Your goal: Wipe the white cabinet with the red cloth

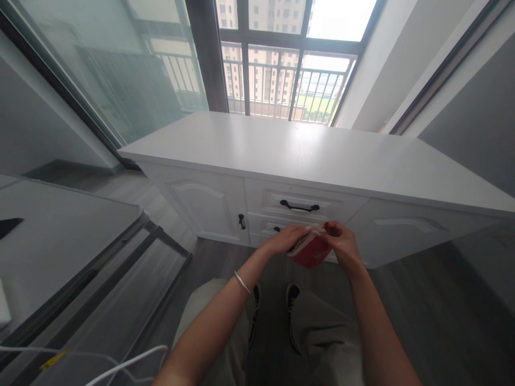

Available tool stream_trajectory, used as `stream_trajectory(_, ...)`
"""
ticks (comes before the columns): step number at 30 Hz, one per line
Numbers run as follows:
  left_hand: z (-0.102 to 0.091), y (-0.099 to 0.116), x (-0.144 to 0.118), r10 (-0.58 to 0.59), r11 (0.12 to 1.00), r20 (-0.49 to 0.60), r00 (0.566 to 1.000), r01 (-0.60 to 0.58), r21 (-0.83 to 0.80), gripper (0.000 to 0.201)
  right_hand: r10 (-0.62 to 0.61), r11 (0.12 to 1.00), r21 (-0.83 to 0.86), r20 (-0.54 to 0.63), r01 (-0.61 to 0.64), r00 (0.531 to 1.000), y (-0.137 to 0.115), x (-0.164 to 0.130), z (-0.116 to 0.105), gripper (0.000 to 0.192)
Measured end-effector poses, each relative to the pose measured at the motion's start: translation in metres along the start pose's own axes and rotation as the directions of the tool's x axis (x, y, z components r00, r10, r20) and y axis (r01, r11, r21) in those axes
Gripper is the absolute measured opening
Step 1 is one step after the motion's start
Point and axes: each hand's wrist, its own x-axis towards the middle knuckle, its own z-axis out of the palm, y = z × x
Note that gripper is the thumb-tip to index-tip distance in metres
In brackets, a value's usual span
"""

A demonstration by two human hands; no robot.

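Both of my hands hold a small red pouch (pixel 310 253) in front of me, above my knees. My left hand (pixel 281 239) pinches its top edge on the left side; a silver bangle sits on that wrist. My right hand (pixel 341 244) grips the top edge on the right side, fingers curled over it. The pouch's pale top strip shows between my fingertips. Most of the pouch's upper part is hidden by my fingers.
A white cabinet (pixel 322 155) with a bare top stands just ahead, with a black drawer handle (pixel 300 206) and a door knob (pixel 241 220). A grey table (pixel 60 230) lies at left, white cables (pixel 120 364) below it. Windows and a balcony railing lie behind.
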Motion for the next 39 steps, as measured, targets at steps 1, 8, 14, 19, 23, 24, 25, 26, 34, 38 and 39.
stream_trajectory(1,-0.001,0.000,0.000,0.052,0.999,-0.038,0.998,-0.051,0.010,0.047,-0.015,1.000,0.024,-0.060,0.017,0.998,0.001,0.002,-0.001,0.061)
stream_trajectory(8,-0.005,0.003,-0.011,0.244,0.950,-0.178,0.953,-0.197,0.242,0.048,0.025,0.981,0.191,-0.244,0.023,0.969,0.007,0.007,-0.008,0.062)
stream_trajectory(14,0.001,0.008,-0.010,0.210,0.950,-0.149,0.966,-0.166,0.264,0.052,0.067,0.984,0.167,-0.082,-0.052,0.994,0.001,0.001,-0.009,0.056)
stream_trajectory(19,0.001,0.006,-0.005,0.272,0.929,-0.133,0.953,-0.224,0.294,0.052,0.066,0.994,0.086,-0.030,-0.063,0.997,-0.002,0.001,-0.011,0.059)
stream_trajectory(23,0.000,0.002,-0.004,0.258,0.926,-0.114,0.959,-0.212,0.313,0.053,0.011,0.998,0.062,-0.070,-0.006,0.998,-0.001,0.000,-0.010,0.060)
stream_trajectory(24,0.001,0.002,-0.004,0.255,0.926,-0.109,0.961,-0.211,0.314,0.052,0.001,0.998,0.059,-0.068,0.003,0.998,-0.001,0.000,-0.009,0.060)
stream_trajectory(25,0.001,0.002,-0.004,0.251,0.926,-0.102,0.963,-0.209,0.315,0.051,-0.005,0.998,0.056,-0.064,0.009,0.998,-0.001,-0.001,-0.009,0.060)
stream_trajectory(26,0.002,0.003,-0.004,0.247,0.926,-0.094,0.964,-0.206,0.317,0.050,-0.007,0.998,0.054,-0.063,0.010,0.998,-0.001,-0.001,-0.008,0.060)
stream_trajectory(34,-0.006,0.012,-0.010,0.137,0.921,-0.034,0.990,-0.115,0.372,0.040,-0.049,0.994,0.081,-0.298,0.076,0.953,0.006,0.005,-0.013,0.060)
stream_trajectory(38,-0.010,0.010,-0.010,-0.022,0.925,-0.131,0.991,0.070,0.374,0.036,-0.094,0.990,0.064,-0.343,0.123,0.934,0.010,0.006,-0.012,0.058)
stream_trajectory(39,-0.010,0.010,-0.010,-0.038,0.928,-0.149,0.988,0.090,0.361,0.035,-0.108,0.989,0.060,-0.347,0.137,0.932,0.010,0.006,-0.011,0.058)
